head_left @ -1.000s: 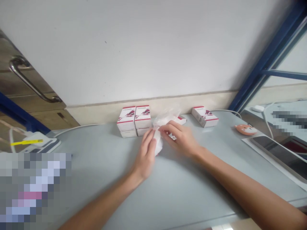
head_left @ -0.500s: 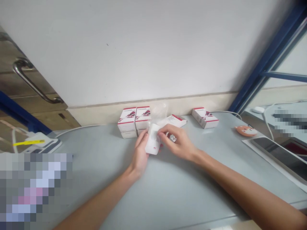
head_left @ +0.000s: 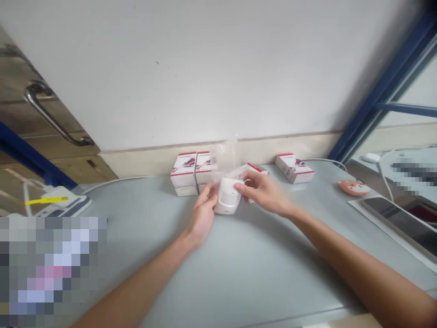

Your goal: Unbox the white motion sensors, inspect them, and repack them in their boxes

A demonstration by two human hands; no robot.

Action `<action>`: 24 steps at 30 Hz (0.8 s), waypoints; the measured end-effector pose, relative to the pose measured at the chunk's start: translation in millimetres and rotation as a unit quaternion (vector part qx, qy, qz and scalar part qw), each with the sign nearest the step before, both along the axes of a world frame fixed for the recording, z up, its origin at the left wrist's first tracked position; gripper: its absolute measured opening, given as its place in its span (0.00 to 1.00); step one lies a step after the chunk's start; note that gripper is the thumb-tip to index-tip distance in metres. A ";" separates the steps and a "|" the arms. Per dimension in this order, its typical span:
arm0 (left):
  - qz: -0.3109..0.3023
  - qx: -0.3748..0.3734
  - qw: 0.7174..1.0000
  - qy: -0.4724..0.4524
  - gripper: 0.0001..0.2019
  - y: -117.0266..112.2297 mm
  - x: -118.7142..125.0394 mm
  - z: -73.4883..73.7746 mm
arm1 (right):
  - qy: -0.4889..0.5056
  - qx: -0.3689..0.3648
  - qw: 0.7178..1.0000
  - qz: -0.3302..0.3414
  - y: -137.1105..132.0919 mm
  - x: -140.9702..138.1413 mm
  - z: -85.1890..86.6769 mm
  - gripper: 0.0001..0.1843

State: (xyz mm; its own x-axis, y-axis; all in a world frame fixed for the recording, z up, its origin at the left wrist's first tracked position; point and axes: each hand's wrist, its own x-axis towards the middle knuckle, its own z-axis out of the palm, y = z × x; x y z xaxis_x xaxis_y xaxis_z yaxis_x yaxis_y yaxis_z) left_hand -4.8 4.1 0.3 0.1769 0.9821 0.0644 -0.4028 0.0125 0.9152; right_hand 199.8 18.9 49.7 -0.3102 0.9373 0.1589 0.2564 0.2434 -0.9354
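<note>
A small white device sits partly inside a clear plastic bag, held just above the grey table. My left hand grips the device's lower left side with curled fingers. My right hand pinches its upper right edge, where the bag's film meets it. Right behind the hands stands a stack of red-and-white boxes. An opened box lies behind my right hand.
Another red-and-white box lies at the back right, near a white cable. An orange animal-shaped object and a dark tablet are at the right. A white device with a yellow tag sits at the left. A wall runs behind.
The white device has turned in my hands and risen slightly; the bag now stands up behind it. My right hand has moved from the device's front to its upper right edge.
</note>
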 end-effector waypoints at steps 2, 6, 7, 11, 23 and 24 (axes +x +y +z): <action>0.001 0.007 1.000 0.016 0.18 2.7 0.2 -1.7 | -0.005 0.000 1.000 -0.003 1.2 4.4 2.1 0.27; 0.021 0.032 0.997 0.068 0.20 0.7 -0.2 0.4 | -0.026 0.002 0.999 0.025 2.8 11.3 3.8 0.25; 0.041 0.052 0.994 0.082 0.20 -1.6 -0.5 2.0 | -0.037 0.001 0.999 0.037 2.9 12.7 4.0 0.24; 0.081 0.132 0.979 0.130 0.21 -13.1 -0.5 9.8 | -0.101 0.019 0.993 0.054 4.5 17.1 1.5 0.21; -0.085 0.093 0.960 0.250 0.25 0.7 -17.6 0.7 | -0.228 0.087 0.969 0.037 5.4 28.9 3.7 0.22; -0.082 0.102 0.960 0.247 0.26 0.4 -18.3 1.3 | -0.233 0.086 0.968 0.038 5.8 28.8 3.2 0.21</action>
